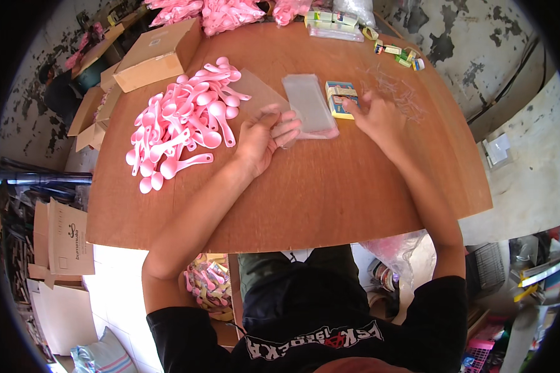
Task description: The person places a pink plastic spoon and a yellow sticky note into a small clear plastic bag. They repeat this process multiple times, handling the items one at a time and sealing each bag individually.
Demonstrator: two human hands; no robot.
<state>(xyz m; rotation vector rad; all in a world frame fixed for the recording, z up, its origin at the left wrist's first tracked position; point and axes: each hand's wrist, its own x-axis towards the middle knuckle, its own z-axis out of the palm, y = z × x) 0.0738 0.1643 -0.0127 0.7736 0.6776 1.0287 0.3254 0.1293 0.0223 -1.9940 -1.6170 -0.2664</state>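
Observation:
My left hand [262,138] is palm up in the middle of the table, fingers partly curled. A thin clear plastic bag [258,90] seems pinched at its lower end by the thumb; its edges are hard to see. To the right lies a stack of clear plastic bags [310,102]. My right hand [381,121] is beside a bundle of small printed cards [340,92] with a pale band around it. Its thumb reaches the bundle's right edge, fingers apart. Left of my left hand is a heap of pink plastic spoons [183,118].
Clear plastic scraps [398,93] lie right of the cards, with small card packs [404,56] beyond. Bags of pink spoons [233,15] line the far edge. A cardboard box [158,56] stands at the far left. Below the table is a box of packed spoons [208,283].

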